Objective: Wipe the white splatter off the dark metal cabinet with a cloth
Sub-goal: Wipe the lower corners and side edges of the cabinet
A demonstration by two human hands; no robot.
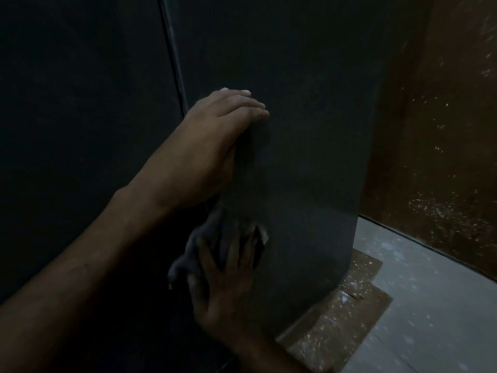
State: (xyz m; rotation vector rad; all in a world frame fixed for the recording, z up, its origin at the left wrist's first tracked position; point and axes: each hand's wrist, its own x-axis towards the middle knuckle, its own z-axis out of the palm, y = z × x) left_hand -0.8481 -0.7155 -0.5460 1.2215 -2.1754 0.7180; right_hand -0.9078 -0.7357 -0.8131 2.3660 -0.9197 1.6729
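The dark metal cabinet [309, 109] fills most of the view, with a vertical seam between its panels at the upper left. My left hand [215, 135] rests flat on the right panel, fingers straight and pointing right. Below it my right hand [228, 286] presses a dark grey cloth [193, 251] against the same panel with spread, straight fingers. The cloth bunches out to the left of that hand, and a pale corner shows by my fingertips. In this dim light I make out no clear white splatter on the cabinet.
A brown wall [443, 157] speckled with white stands to the right of the cabinet. Flattened cardboard [344, 313], also speckled, lies on the grey floor [430, 305] at the cabinet's foot.
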